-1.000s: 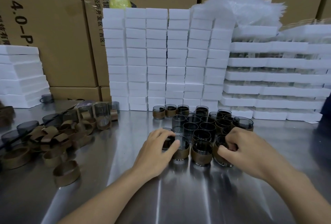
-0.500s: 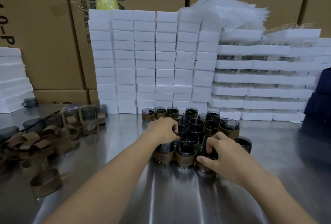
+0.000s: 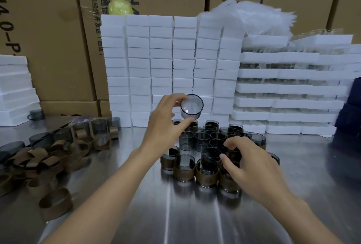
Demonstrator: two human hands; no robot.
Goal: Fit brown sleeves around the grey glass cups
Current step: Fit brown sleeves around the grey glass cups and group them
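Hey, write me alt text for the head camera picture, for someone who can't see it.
A person's left hand holds a bare grey glass cup, tilted mouth toward the camera, above a cluster of cups on a steel table, many in brown sleeves; the right hand curls over that cluster. Loose sleeves lie left, white foam stacks behind.

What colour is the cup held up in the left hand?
The cup is see-through smoky grey, darker at the rim; head view.
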